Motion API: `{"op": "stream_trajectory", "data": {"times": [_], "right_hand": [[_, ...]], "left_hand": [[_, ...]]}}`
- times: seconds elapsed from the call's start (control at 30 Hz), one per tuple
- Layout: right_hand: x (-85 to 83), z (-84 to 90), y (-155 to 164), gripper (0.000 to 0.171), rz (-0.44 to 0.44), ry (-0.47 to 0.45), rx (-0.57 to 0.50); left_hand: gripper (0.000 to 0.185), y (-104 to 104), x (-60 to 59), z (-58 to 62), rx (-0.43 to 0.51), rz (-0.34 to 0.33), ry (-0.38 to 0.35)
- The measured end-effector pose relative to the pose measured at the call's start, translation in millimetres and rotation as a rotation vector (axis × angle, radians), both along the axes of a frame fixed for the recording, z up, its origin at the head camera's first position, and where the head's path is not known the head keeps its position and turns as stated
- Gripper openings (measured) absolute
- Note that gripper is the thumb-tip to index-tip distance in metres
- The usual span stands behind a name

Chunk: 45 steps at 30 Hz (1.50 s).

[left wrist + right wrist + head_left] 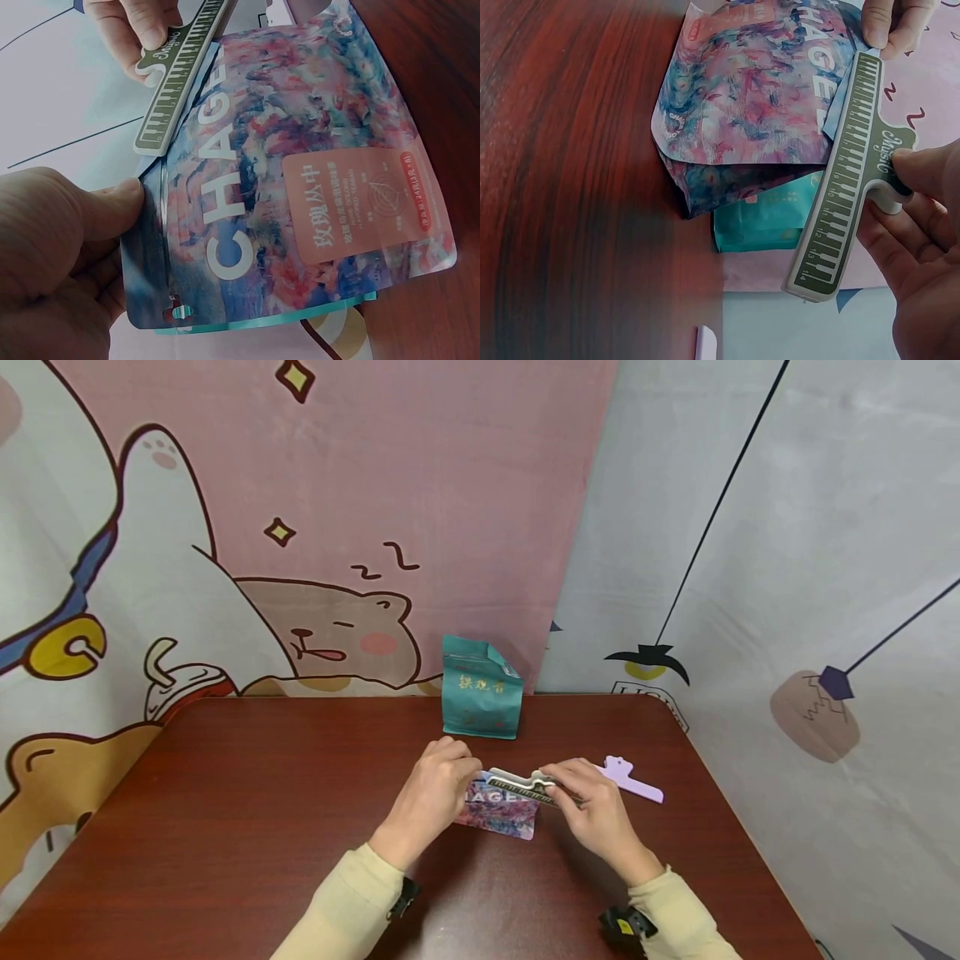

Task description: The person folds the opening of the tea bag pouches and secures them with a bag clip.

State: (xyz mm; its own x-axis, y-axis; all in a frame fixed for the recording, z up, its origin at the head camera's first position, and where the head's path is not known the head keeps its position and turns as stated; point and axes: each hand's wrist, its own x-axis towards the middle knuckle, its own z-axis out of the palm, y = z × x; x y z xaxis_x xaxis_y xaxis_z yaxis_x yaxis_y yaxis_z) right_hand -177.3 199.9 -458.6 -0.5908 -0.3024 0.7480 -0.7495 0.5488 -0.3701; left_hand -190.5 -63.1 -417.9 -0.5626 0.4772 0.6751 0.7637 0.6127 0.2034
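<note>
A pink-and-blue pouch lettered CHAGE stands on the table in front of me. My left hand pinches its top corner between thumb and fingers, plainest in the left wrist view. In my right hand is a green-and-white bag clip with a piano-key print, gripped by its handle between thumb and fingers. The clip's long bar lies along the top edge of the pouch, one end close to my left fingertips and the other reaching past the pouch's side in the right wrist view.
Behind the pouch, a teal bag with gold characters stands upright near the table's far edge. A lilac clip lies on the brown table, just right of my right hand. A cartoon-printed cloth hangs behind the table.
</note>
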Motion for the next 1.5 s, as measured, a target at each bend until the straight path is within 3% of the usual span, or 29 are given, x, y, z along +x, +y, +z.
{"op": "stream_trajectory", "data": {"times": [0.43, 0.7, 1.5], "right_hand": [[-0.6, 2.7, -5.9, 0.036, 0.004, 0.01, -0.023], [-0.4, 2.4, -6.9, 0.037, 0.005, 0.011, -0.028], [-2.9, -0.1, -14.5, 0.034, 0.003, -0.008, -0.103]], "left_hand": [[0.013, -2.1, -0.7, -0.2, 0.03, -0.02, 0.0], [0.015, -13.4, -0.8, -1.4, 0.044, 0.023, -0.003], [0.016, -15.8, -4.0, -1.3, 0.036, 0.016, 0.02]]}}
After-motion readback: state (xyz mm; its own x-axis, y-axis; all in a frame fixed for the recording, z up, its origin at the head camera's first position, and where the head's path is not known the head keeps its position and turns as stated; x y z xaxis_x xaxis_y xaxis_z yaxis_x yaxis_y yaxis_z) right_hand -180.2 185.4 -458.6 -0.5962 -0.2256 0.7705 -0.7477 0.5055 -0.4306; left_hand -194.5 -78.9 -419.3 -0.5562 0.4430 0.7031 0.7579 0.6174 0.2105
